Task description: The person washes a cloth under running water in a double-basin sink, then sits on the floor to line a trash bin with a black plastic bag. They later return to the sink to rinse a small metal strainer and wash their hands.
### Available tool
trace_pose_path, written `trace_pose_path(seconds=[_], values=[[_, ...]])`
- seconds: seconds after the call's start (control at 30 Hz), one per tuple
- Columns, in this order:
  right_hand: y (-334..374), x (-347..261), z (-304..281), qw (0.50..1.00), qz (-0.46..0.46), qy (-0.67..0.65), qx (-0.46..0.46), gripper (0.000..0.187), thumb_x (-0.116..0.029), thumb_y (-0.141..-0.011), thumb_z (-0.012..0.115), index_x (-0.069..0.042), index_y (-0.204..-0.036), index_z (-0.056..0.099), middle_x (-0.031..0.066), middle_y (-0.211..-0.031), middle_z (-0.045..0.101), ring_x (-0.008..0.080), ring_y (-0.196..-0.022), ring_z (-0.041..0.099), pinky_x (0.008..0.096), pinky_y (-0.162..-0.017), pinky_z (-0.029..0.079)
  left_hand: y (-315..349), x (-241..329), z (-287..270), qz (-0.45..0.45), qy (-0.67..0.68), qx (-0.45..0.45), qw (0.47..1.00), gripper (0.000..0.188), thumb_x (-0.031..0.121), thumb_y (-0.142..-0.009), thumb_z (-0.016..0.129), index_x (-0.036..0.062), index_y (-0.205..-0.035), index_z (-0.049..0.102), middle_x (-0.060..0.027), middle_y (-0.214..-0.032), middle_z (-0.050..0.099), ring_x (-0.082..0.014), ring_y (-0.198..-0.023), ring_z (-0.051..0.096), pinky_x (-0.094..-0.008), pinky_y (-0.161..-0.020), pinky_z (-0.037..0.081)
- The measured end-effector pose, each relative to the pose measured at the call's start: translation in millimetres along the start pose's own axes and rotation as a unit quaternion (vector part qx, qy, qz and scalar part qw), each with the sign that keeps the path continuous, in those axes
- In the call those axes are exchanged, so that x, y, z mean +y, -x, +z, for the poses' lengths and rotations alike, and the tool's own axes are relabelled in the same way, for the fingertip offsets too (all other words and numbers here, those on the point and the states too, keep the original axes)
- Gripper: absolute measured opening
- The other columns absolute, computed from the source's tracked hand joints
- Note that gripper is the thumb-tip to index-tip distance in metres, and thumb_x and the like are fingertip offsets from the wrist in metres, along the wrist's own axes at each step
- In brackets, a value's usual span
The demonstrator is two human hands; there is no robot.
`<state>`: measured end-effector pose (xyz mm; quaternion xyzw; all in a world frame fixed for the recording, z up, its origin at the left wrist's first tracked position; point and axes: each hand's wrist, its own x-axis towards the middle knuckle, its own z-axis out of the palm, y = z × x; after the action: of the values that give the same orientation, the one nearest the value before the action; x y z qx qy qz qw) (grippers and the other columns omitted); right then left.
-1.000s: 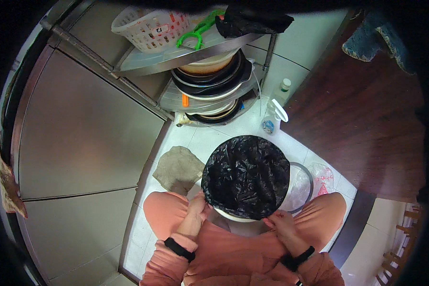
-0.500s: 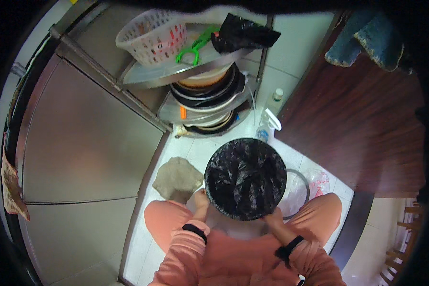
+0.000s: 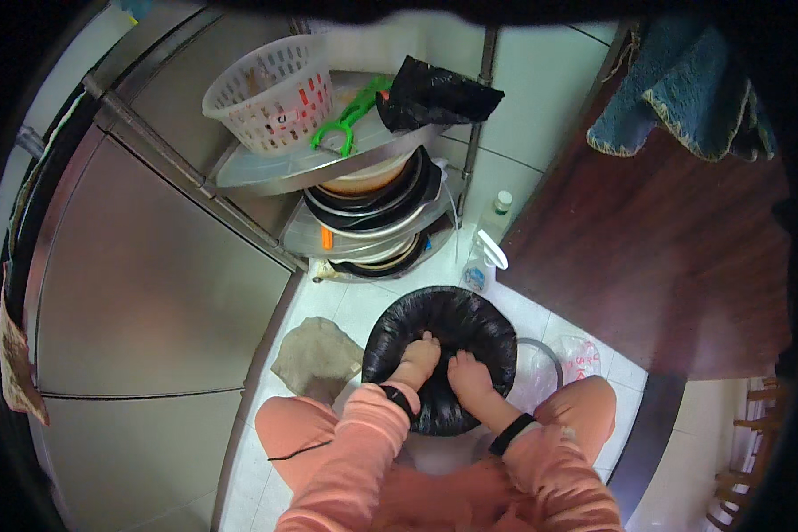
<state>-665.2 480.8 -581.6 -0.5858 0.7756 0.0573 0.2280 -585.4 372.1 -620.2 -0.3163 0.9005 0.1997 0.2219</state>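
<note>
A round bin lined with a black plastic bag (image 3: 396, 331) stands between my knees, and the bag puffs up in a ring around its rim. My left hand (image 3: 419, 361) reaches into the middle, its fingers pointing away from me and pressing on the film. Beside it my right hand (image 3: 470, 379) also pushes down on the bag, fingers extended downward and partly foreshortened. Neither hand appears to grip anything. The bin's inside and most of its wall are hidden by the bag and my arms.
A grey-beige cloth (image 3: 317, 357) lies left of the bin. On the right are a grey ring (image 3: 554, 359) and a clear plastic bag (image 3: 581, 355). A spray bottle (image 3: 477, 270) stands behind. The rack (image 3: 279, 173) holds a white basket (image 3: 270, 97) and stacked pans (image 3: 372, 213).
Both hands have left the bin's outer sides and moved onto the bag's middle, pushing it down. The bag now bulges around the edge. The view has shifted slightly.
</note>
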Motion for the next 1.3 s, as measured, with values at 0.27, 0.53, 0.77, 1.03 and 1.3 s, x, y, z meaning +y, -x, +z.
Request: trace_pose_path(seconds=[0.27, 0.53, 0.77, 1.03, 1.3], values=[[-30.3, 34.5, 42.7, 0.965, 0.007, -0.059, -0.257, 0.039, -0.019, -0.088, 0.043, -0.009, -0.124, 0.056, 0.0166, -0.132, 0.049, 0.0341, -0.120, 0.049, 0.0412, -0.101, 0.038, -33.0, -4.0, 21.0, -0.137, -0.023, -0.163, 0.977, 0.113, 0.049, -0.074, 0.070, 0.0131, -0.147, -0.008, -0.0033, -0.154, -0.012, -0.0314, -0.138, 0.021, -0.0412, -0.106, 0.031], [-35.5, 33.6, 77.8, 0.954, 0.080, -0.058, -0.284, 0.036, -0.019, -0.086, 0.046, -0.015, -0.118, 0.062, 0.0107, -0.131, 0.052, 0.0281, -0.123, 0.049, 0.0498, -0.101, 0.031, -18.8, -11.2, 41.5, -0.120, -0.105, -0.112, 0.981, 0.128, 0.070, -0.062, 0.066, 0.0166, -0.146, -0.013, -0.0027, -0.154, -0.015, -0.0279, -0.142, -0.002, -0.0432, -0.113, 0.007], [-15.0, 19.3, 25.5, 0.935, -0.079, -0.058, -0.340, 0.033, -0.013, -0.083, 0.053, -0.006, -0.113, 0.063, 0.0176, -0.115, 0.061, 0.0345, -0.107, 0.059, 0.0443, -0.089, 0.046, -32.7, -9.8, 74.6, -0.101, -0.304, -0.167, 0.932, 0.067, 0.050, -0.095, 0.031, 0.0184, -0.149, 0.008, -0.0111, -0.153, -0.016, -0.0358, -0.140, -0.013, -0.0552, -0.108, -0.006], [-36.7, -4.6, -27.5, 0.973, -0.093, -0.135, -0.160, 0.051, -0.003, -0.083, 0.047, -0.002, -0.133, 0.038, 0.0318, -0.124, 0.048, 0.0418, -0.106, 0.056, 0.0449, -0.088, 0.047, -30.8, -9.2, 79.6, -0.036, -0.341, -0.134, 0.930, 0.061, 0.045, -0.096, 0.030, 0.0204, -0.149, 0.013, -0.0065, -0.154, -0.012, -0.0373, -0.140, -0.011, -0.0559, -0.110, 0.000], [-66.9, 44.3, 29.5, 0.961, 0.125, -0.096, -0.229, 0.086, -0.011, -0.076, 0.061, -0.005, -0.146, 0.012, 0.0274, -0.149, 0.009, 0.0379, -0.130, 0.037, 0.0390, -0.103, 0.038, -42.3, -39.5, 139.9, -0.126, -0.065, 0.053, 0.989, 0.071, 0.047, -0.089, 0.049, 0.0225, -0.147, 0.018, -0.0034, -0.154, -0.011, -0.0295, -0.142, -0.006, -0.0495, -0.113, 0.003]])
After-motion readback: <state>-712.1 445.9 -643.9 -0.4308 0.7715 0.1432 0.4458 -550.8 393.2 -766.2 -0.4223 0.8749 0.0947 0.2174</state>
